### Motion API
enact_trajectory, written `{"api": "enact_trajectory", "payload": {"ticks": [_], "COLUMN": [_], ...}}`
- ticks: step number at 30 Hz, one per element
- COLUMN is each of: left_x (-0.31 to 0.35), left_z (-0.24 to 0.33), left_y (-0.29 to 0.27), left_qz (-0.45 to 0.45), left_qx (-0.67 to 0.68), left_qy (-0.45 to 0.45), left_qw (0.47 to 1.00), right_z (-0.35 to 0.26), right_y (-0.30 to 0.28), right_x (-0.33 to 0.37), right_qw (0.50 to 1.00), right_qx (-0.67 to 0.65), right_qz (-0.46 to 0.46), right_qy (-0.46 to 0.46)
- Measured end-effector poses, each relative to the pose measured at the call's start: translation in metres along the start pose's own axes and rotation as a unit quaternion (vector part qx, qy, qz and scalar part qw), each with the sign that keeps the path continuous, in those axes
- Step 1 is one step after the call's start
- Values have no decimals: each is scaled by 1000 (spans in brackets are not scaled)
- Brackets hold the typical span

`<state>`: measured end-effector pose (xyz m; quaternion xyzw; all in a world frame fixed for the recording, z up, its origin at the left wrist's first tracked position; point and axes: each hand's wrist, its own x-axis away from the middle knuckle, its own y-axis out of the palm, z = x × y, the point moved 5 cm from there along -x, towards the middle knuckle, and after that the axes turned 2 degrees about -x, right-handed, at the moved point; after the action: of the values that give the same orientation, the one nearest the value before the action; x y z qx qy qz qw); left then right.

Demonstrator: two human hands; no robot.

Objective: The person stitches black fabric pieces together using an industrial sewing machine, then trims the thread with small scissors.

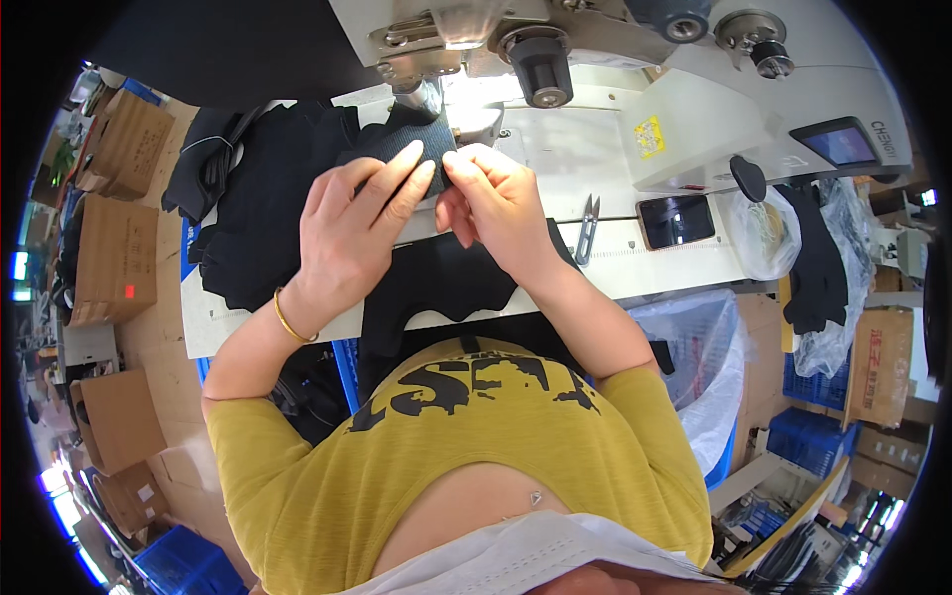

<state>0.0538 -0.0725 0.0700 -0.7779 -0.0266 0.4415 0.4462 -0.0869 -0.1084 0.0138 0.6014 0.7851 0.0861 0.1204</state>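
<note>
A dark grey fabric piece (421, 147) lies under the head of a sewing machine (421, 97), in bright lamp light. My left hand (347, 228) reaches over its near side, fingertips pressed together on the cloth and the thumb hidden beneath. At the fabric's right edge, my right hand (501, 203) pinches with thumb and forefinger, the other fingers curled under. Black cut fabric (436, 273) hangs over the table edge below both hands. To the left sits a heap of black fabric pieces (268, 198).
Thread snips (588, 230) and a black phone (676, 220) lie on the white table (555, 149) to the right. A tied black bundle (206, 164) is at the far left. Past the table edge stands a plastic-lined blue bin (699, 372). Cardboard boxes (114, 260) line the left floor.
</note>
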Motion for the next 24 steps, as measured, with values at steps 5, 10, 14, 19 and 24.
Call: {"api": "enact_trajectory", "payload": {"ticks": [5,10,14,19,24], "left_x": [-6,-12,-18,-17,-16], "left_z": [-17,-31,-42,-57,-62], "left_y": [6,14,17,27,34], "left_qz": [1,4,19,25,28], "left_qx": [-2,-5,7,3,5], "left_qy": [10,20,23,19,4], "left_qw": [1000,1000,1000,1000,1000], "right_z": [3,6,13,13,17], "right_y": [0,-9,-19,-24,-38], "right_x": [-10,-2,5,6,12], "right_qw": [999,1000,1000,1000,998], "right_qx": [-27,-24,12,13,51], "right_qz": [-8,14,18,16,42], "right_qy": [-20,7,4,-1,-3]}}
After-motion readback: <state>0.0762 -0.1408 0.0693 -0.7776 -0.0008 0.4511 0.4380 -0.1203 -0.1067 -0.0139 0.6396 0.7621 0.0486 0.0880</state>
